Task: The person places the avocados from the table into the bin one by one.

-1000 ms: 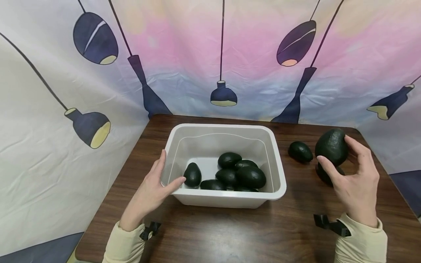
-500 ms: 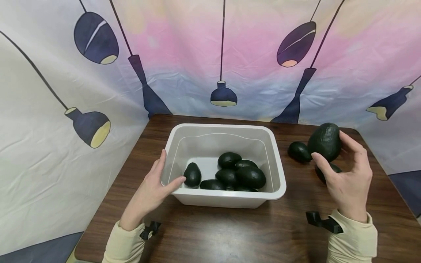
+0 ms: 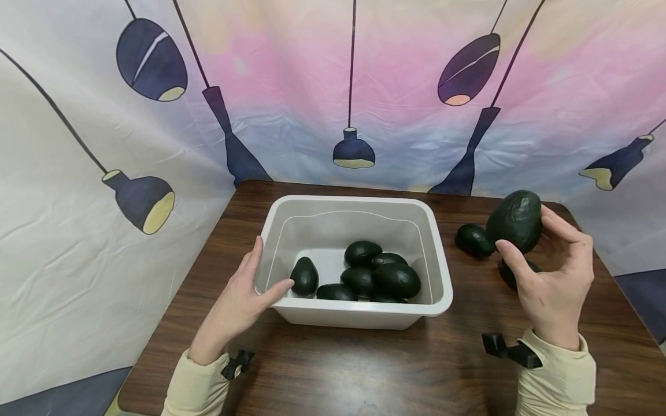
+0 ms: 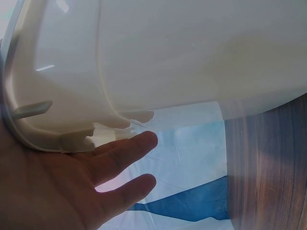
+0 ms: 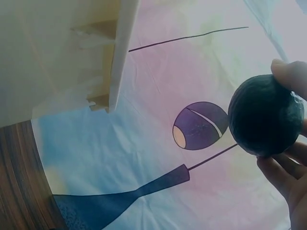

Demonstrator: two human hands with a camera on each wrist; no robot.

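My right hand (image 3: 559, 277) holds a large dark green avocado (image 3: 515, 221) between thumb and fingertips, raised over the right side of the table. In the right wrist view the same avocado (image 5: 264, 117) shows round and dark, with the thumb on top and fingers below. Two more avocados are near it: one (image 3: 474, 240) to its left, another (image 3: 507, 274) partly hidden behind the thumb. My left hand (image 3: 239, 297) rests at the front left corner of a white plastic bin (image 3: 359, 316), thumb over the rim. Its fingers (image 4: 127, 155) stretch out straight along the outer wall.
Several avocados (image 3: 397, 280) lie inside the bin, mostly toward its right side, with a single avocado (image 3: 304, 276) at the left near my thumb. The brown wooden table (image 3: 354, 370) meets a printed cloth backdrop (image 3: 312, 115) behind.
My right hand has moved a little left and up with the avocado, away from the one beneath it, and has barely shifted in the last half second. My left hand and the bin stay put.
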